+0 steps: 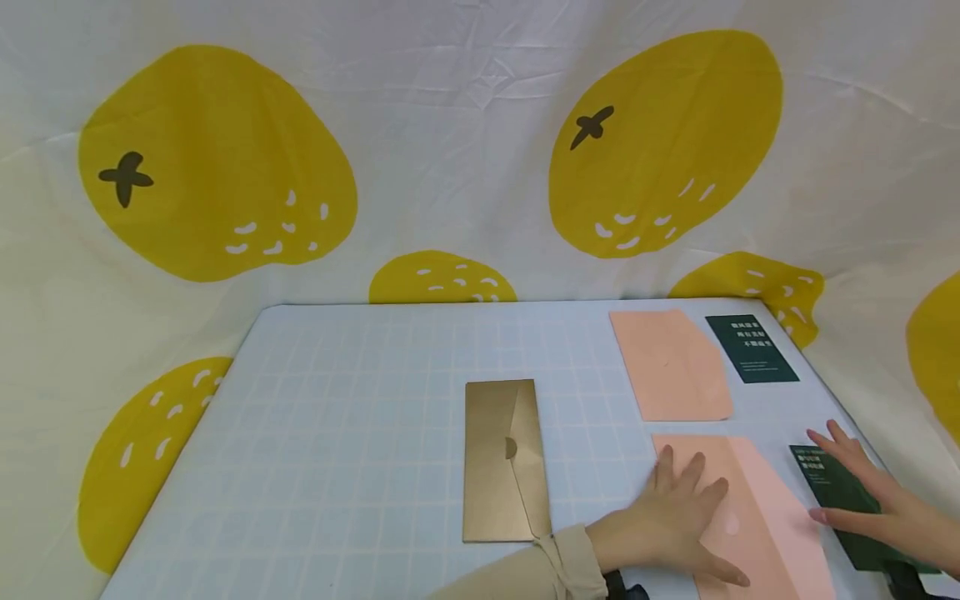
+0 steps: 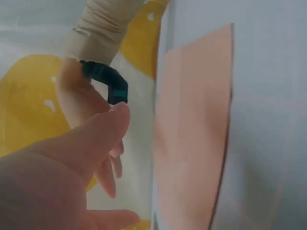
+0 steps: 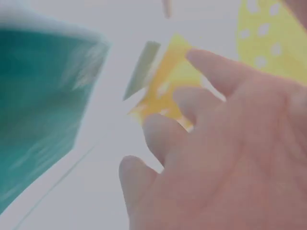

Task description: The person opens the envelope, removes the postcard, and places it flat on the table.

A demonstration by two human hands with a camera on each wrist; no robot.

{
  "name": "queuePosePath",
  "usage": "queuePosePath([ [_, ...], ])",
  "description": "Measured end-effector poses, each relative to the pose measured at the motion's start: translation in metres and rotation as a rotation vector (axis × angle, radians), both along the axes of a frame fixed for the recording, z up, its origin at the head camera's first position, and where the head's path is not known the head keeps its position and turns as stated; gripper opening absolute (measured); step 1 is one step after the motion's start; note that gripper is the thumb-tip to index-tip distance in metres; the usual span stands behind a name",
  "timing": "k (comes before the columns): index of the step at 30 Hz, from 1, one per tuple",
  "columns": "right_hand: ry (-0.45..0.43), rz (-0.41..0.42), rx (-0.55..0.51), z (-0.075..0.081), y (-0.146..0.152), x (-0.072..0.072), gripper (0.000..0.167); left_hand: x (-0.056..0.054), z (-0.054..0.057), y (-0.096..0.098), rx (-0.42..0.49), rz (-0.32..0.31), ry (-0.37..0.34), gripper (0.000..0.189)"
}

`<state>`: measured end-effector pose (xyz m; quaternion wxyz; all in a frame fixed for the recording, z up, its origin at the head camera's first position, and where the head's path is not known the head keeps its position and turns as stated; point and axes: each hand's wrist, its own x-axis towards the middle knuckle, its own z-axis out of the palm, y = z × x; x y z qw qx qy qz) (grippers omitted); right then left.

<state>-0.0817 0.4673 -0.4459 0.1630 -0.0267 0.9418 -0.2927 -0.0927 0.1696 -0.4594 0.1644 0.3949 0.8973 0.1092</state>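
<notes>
A white cloth (image 1: pixel 450 150) with big yellow shapes (image 1: pixel 217 158) hangs behind the pale blue surface (image 1: pixel 360 450). Two shapes have dark crosses (image 1: pixel 126 178).

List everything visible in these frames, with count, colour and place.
Gold envelope: 1, gold, near the table's centre
Peach envelopes: 2, peach, right side, one beyond the other
Green cards: 2, dark green, right of the peach envelopes
Table: 1, pale blue, light grid, beneath them
Backdrop: 1, white, yellow prints, around the table
Sleeves: 2, beige, one per arm
Wrist bands: 2, dark, one per wrist
Left hand: 1, bare, over the nearer peach envelope
Right hand: 1, bare, over the nearer green card
</notes>
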Motion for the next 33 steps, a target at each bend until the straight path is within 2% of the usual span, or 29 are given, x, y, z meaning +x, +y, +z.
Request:
queuePosePath([
  [4, 0.111, 0.046, -0.017, 0.031, -0.045, -0.004, 0.094, -0.009, 0.027, -0.030, 0.060, -0.017, -0.080, 0.086],
  [8, 0.192, 0.116, -0.064, 0.053, -0.095, -0.009, 0.089, -0.017, 0.052, -0.075, 0.109, -0.027, -0.112, 0.083],
  [11, 0.238, 0.153, -0.113, 0.062, -0.134, -0.013, 0.087, -0.026, 0.061, -0.116, 0.165, -0.009, -0.152, 0.080],
  [14, 0.245, 0.155, -0.127, 0.066, -0.172, -0.017, 0.088, -0.036, 0.064, -0.158, 0.230, 0.044, -0.203, 0.079],
  [17, 0.258, 0.172, -0.163, 0.064, -0.204, -0.022, 0.087, -0.048, 0.062, -0.198, 0.285, 0.094, -0.220, 0.080],
  [19, 0.258, 0.197, -0.188, 0.061, -0.223, -0.025, 0.084, -0.055, 0.057, -0.220, 0.305, 0.116, -0.179, 0.078],
  [22, 0.247, 0.237, -0.220, 0.054, -0.246, -0.031, 0.080, -0.060, 0.047, -0.244, 0.307, 0.146, -0.077, 0.076],
  [24, 0.232, 0.264, -0.235, 0.048, -0.260, -0.034, 0.079, -0.062, 0.039, -0.253, 0.278, 0.160, -0.017, 0.078],
  [26, 0.209, 0.288, -0.254, 0.042, -0.274, -0.038, 0.079, -0.062, 0.030, -0.257, 0.235, 0.166, 0.010, 0.085],
  [30, 0.142, 0.330, -0.267, 0.029, -0.298, -0.044, 0.084, -0.063, 0.017, -0.258, 0.149, 0.173, -0.011, 0.103],
  [33, 0.091, 0.357, -0.271, 0.019, -0.314, -0.049, 0.089, -0.062, 0.011, -0.256, 0.105, 0.192, -0.047, 0.111],
])
